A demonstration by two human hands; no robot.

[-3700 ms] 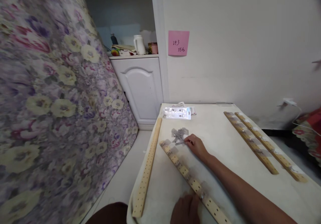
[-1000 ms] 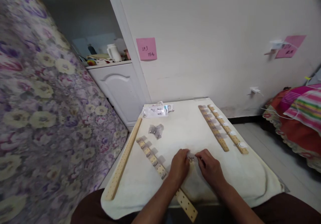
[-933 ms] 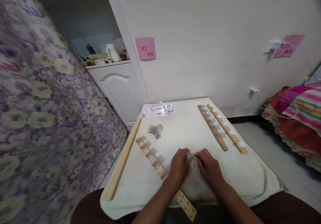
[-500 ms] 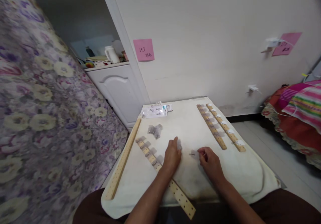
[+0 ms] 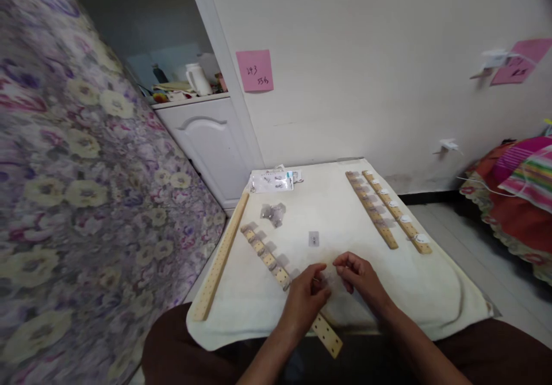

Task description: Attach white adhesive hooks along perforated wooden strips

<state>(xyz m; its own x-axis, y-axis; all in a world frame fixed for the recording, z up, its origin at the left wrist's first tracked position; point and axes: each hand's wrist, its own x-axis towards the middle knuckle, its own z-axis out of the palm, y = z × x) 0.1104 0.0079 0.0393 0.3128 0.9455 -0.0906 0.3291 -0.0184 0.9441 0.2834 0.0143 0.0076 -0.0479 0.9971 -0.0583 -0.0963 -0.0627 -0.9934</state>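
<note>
Near the front of the table, my left hand and my right hand are close together with fingers bent. Between their fingertips is a small, clear plastic piece, blurred and hard to make out; both hands seem to pinch it. Just beyond lies a small clear packet with a dark bit inside. A perforated wooden strip runs slantwise under my left hand, and clear packets are wrapped around its far half. Farther left sits a pile of small clear packets.
A long perforated wooden bar lies along the table's left edge. Two wooden strips stand at the right: one with clear packets, one with white round tags. Flat printed packaging lies at the back, before the wall.
My left hand has moved right and nearer to me, leaving a small packet on the cloth. Both hands have come together around the clear piece that was in my right hand. The view has shifted slightly.
</note>
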